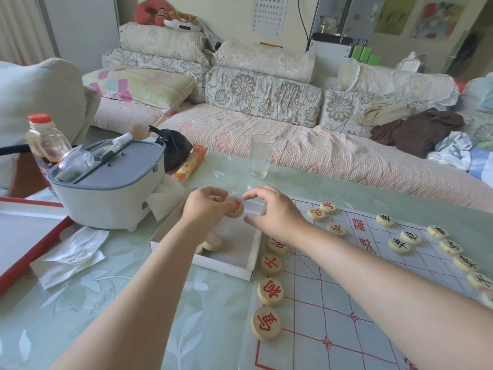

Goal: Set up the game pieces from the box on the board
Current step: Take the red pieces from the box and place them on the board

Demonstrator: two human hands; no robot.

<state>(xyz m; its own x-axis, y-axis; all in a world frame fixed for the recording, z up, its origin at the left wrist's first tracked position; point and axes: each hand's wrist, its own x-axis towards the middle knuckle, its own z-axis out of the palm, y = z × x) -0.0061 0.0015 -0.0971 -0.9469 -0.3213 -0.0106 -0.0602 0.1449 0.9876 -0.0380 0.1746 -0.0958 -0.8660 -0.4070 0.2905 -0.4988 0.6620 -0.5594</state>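
At the centre of the frame the left hand (pixel 205 206) grips a wooden piece (pixel 236 208) with a red character, held over the white box (pixel 229 265) on the desk (pixel 133 303). A few pale pieces (pixel 213 241) lie inside the box. The right hand (pixel 274 212) hovers over the box's far corner, its grip released. On the board (pixel 333 303) to the right, red-marked pieces (pixel 269 291) line the left edge and black-marked pieces (pixel 399 245) the right.

Head view, forward-down, close over board (pixel 346 303)

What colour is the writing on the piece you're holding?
Red, on the pale wooden piece in the left hand; head view.
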